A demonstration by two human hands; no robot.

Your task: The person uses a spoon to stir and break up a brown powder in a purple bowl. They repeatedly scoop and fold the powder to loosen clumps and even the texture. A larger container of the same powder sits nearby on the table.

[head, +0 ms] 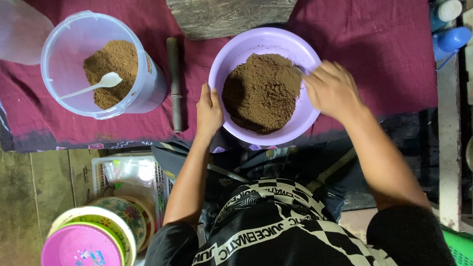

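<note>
Both forearms reach out: left hand (209, 109) grips the lilac bowl (236, 51) rim, right hand (331, 88) fingers curl into brown powder (258, 93).

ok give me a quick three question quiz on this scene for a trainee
1. True or false: the left hand grips the rim of the purple bowl.
2. What lies in the clear tub on the brown powder? A) white spoon B) fork C) knife
3. What lies on the red cloth between tub and bowl?

Key:
1. True.
2. A, the white spoon.
3. A dark wooden stick.
</note>
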